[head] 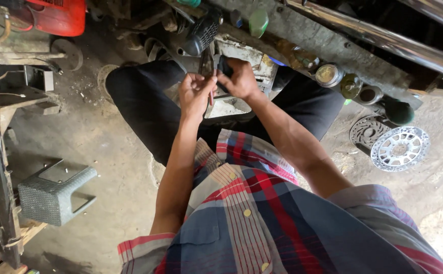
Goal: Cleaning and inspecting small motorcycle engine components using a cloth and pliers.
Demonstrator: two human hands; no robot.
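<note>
Head view: left hand (195, 94) pinching thin red-handled tool (212, 94); right hand (240, 78) gripping small black part (225, 68), both working over grey metal block (231, 104) sitting between knees on concrete floor (110, 152). Brake discs (399, 148) lying well apart.

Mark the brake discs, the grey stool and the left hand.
brake discs (400, 148), head view, face of the silver disc
grey stool (54, 195), head view, its side
left hand (195, 94), head view, back of hand

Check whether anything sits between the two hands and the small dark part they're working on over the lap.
Nothing visible does. The right hand already grips the dark part, and the left hand holds a thin red tool right beside it. The contact point itself is hidden by the fingers.
</note>
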